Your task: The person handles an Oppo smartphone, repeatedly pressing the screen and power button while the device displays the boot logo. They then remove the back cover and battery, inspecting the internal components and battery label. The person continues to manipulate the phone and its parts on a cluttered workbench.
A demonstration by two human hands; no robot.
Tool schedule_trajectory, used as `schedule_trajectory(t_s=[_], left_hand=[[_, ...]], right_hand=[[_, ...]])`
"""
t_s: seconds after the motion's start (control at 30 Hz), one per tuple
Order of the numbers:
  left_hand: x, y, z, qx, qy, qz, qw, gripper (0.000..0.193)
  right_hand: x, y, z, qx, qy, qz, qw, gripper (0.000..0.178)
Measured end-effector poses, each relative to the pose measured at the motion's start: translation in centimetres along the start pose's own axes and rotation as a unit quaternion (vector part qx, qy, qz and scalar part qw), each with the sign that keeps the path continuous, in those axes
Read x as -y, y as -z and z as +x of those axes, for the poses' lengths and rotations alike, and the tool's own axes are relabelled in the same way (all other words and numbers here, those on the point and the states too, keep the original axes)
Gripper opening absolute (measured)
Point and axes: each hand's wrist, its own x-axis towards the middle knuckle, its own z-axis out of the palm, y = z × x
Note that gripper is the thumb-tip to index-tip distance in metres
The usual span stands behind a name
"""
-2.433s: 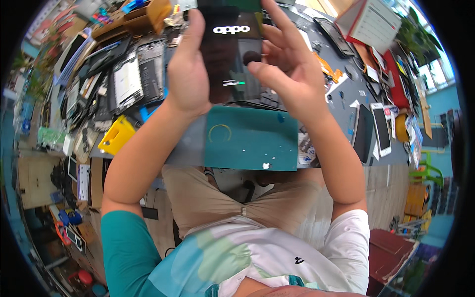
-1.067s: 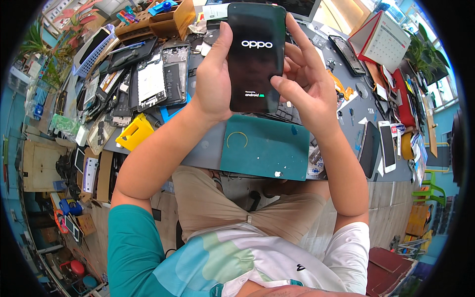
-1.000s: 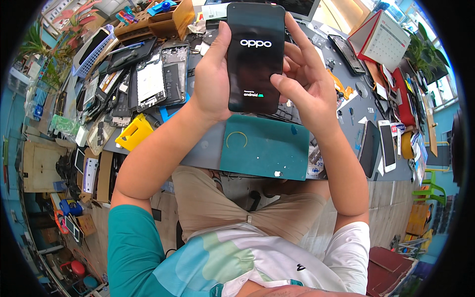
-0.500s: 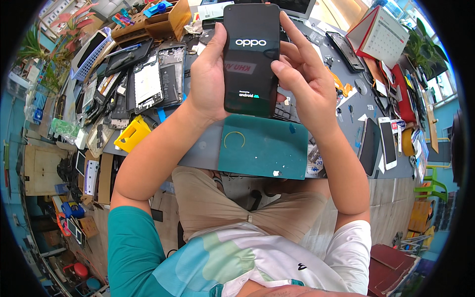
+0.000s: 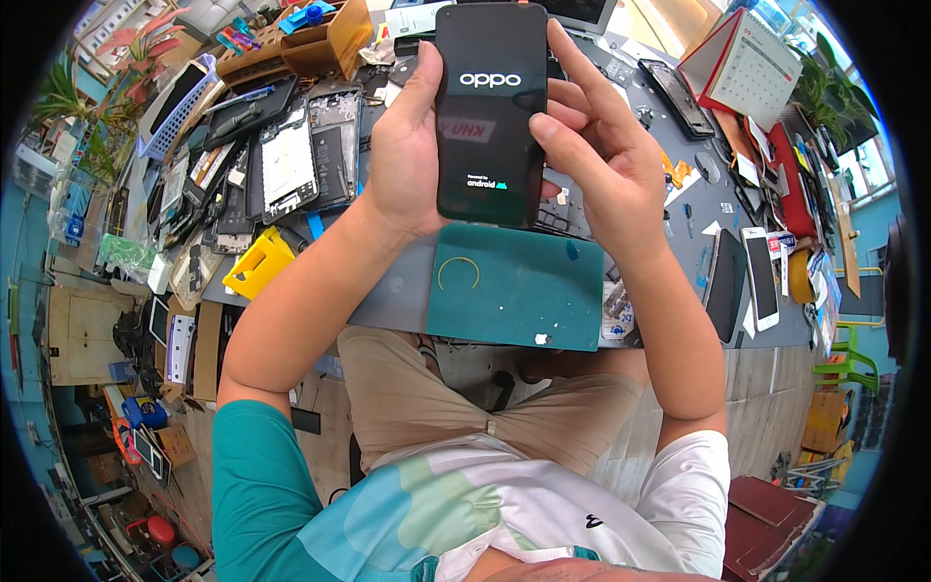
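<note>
A black smartphone point(image 5: 492, 131) stands upright above the desk, its dark screen lit with a white start-up logo and a faint reflection across the middle. My left hand point(image 5: 405, 160) grips its left edge, thumb along the side and the other fingers hidden behind. On the opposite edge, the thumb of my right hand point(image 5: 611, 175) presses the side, while its fingers curl around at the upper right. Below the phone lies a teal work mat point(image 5: 543, 301) with a thin yellow ring point(image 5: 459, 274) and small white scraps on it.
Opened phones and loose parts point(image 5: 291, 160) pile up at the left, near a yellow plastic holder point(image 5: 260, 262). At the right lie a white phone point(image 5: 760, 279), a dark phone point(image 5: 676, 102) and a desk calendar point(image 5: 742, 68). A wooden organizer point(image 5: 330, 44) stands at the back left.
The phone and both hands have shifted very slightly left and up. The grip and the logo on the screen stay the same.
</note>
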Motion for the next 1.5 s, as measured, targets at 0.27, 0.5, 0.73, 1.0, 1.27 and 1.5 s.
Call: schedule_trajectory(t_s=[0.27,0.5,0.73,1.0,1.27,1.5], left_hand=[[0.2,0.2,0.0,-0.017,0.005,-0.040,0.999,0.075],[0.3,-0.4,0.2,-0.020,0.014,-0.038,0.999,0.075],[0.2,-0.7,0.2,-0.042,0.009,-0.050,0.998,0.075],[0.1,0.8,-0.1,-0.093,0.033,0.016,0.995,0.055],[-0.3,1.5,0.0,-0.076,0.008,-0.036,0.996,0.054],[0.2,1.5,0.0,-0.102,-0.008,-0.036,0.994,0.055]], right_hand=[[0.1,0.2,0.0,-0.011,-0.037,-0.024,0.999,0.068],[0.1,-0.5,0.2,-0.042,-0.063,-0.002,0.997,0.067],[0.7,2.4,0.9,0.077,-0.144,0.166,0.973,0.086],[0.0,0.1,0.9,-0.053,-0.188,0.026,0.980,0.074],[-1.0,1.0,0.8,0.109,-0.134,0.075,0.982,0.107],[-0.6,0.3,0.7,0.080,-0.157,0.074,0.981,0.109]])
